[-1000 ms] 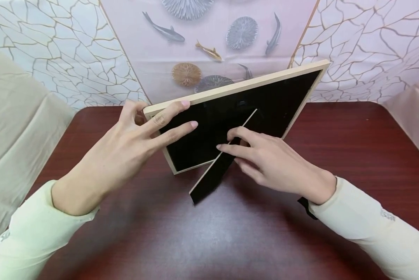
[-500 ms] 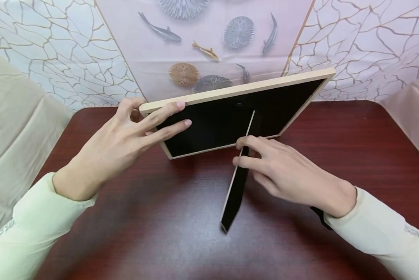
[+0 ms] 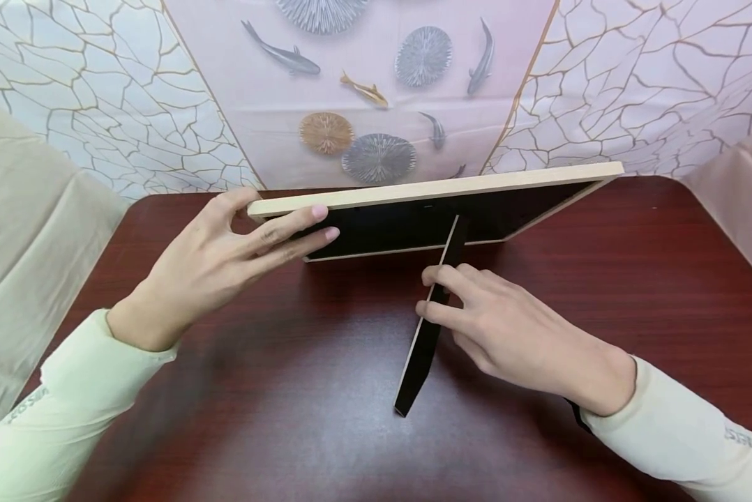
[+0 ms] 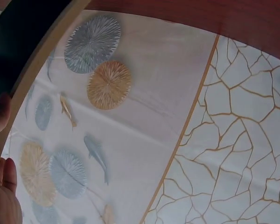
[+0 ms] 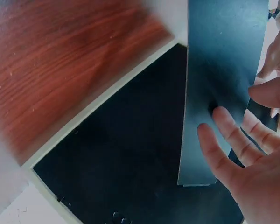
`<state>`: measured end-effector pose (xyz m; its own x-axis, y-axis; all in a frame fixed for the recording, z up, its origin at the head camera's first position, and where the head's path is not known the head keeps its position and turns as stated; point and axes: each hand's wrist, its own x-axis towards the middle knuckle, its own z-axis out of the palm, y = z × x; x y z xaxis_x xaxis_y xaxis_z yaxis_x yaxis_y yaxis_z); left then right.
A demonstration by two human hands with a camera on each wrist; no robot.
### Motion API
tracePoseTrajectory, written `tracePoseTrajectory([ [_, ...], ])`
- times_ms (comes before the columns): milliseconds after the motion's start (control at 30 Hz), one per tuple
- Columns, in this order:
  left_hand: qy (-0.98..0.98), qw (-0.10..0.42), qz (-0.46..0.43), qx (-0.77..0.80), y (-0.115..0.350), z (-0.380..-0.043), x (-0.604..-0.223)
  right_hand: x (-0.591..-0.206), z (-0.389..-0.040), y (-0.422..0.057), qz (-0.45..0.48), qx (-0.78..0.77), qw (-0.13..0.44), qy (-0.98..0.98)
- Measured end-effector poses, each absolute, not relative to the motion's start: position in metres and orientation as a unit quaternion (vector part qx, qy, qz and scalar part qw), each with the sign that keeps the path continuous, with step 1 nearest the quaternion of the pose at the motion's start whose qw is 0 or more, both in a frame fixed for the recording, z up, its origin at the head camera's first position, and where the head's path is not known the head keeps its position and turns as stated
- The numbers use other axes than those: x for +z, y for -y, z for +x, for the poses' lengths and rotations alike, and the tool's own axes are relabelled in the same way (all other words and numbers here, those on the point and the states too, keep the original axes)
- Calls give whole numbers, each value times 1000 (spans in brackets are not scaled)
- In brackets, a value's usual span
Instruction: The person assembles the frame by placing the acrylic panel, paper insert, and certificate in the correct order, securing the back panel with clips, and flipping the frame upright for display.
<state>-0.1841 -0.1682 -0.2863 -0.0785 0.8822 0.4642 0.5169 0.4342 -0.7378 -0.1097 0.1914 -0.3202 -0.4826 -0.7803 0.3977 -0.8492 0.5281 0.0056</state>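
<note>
A picture frame [image 3: 439, 188] with a pale wood edge and black backing stands tilted, its back towards me. My left hand [image 3: 209, 258] grips its upper left corner, two fingers lying over the backing. In the left wrist view, only fingertips of that hand [image 4: 7, 177] show beside the frame's edge [image 4: 35, 65]. A black easel leg [image 3: 421, 355] sticks out from the backing towards me. Around its middle, my right hand [image 3: 508, 328] holds it. Fingers of this hand [image 5: 221, 158] lie against the leg [image 5: 224, 51] in the right wrist view, with the thumb at its edge.
The frame's lower edge is over a glossy dark red table [image 3: 326, 425]. Behind it hangs a pale cloth [image 3: 376, 63] printed with fish and round shapes. Beige cloth [image 3: 31, 230] borders the table's left side.
The frame's top has come down towards me, and its lower edge now sits farther back. The easel leg has swung right and nearer to me with my right hand. Both hands keep their hold.
</note>
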Motion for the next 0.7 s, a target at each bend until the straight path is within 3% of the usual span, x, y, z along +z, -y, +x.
tracePoseTrajectory([
  [233, 715, 505, -479, 67, 156, -176, -297, -313, -101, -201, 449, 100, 200, 865],
  [533, 714, 547, -413, -142, 123, -149, -304, -282, -103, -242, 281, 250, 410, 831],
  [700, 750, 537, -357, -149, 113, -138, -300, -266, -112, -271, 188, 290, 384, 856],
])
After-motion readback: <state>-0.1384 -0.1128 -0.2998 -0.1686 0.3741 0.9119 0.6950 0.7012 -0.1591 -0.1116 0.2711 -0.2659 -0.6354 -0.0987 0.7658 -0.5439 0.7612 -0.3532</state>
